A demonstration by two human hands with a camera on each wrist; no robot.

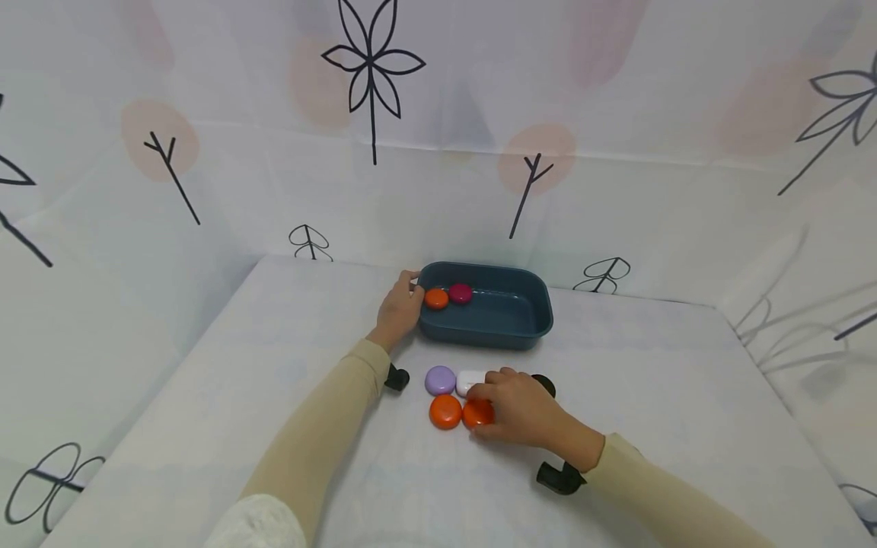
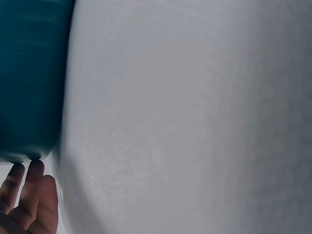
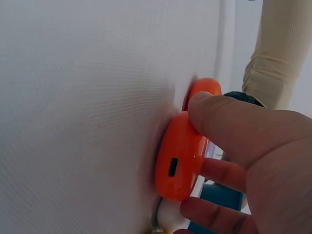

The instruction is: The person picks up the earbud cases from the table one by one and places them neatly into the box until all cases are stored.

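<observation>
My right hand (image 1: 517,411) pinches an orange earbud case (image 3: 180,156) between thumb and fingers; a small dark port shows on its side in the right wrist view. The case still appears to rest on the white cloth. A second orange case (image 1: 445,412) lies just left of it. Behind these sit a lilac case (image 1: 441,380) and a white case (image 1: 470,380), partly covered by the fingers. My left hand (image 1: 400,308) touches the left end of a dark teal bin (image 1: 483,337), its fingertips (image 2: 35,168) against the wall. Inside the bin are an orange case (image 1: 436,298) and a crimson case (image 1: 460,293).
A black round thing (image 1: 544,385) lies behind the right hand, mostly hidden. Dark camera mounts (image 1: 560,478) sit under both wrists. A patterned cloth wall (image 1: 438,205) rises close behind the bin, and cloth sides flank the white table (image 1: 637,365).
</observation>
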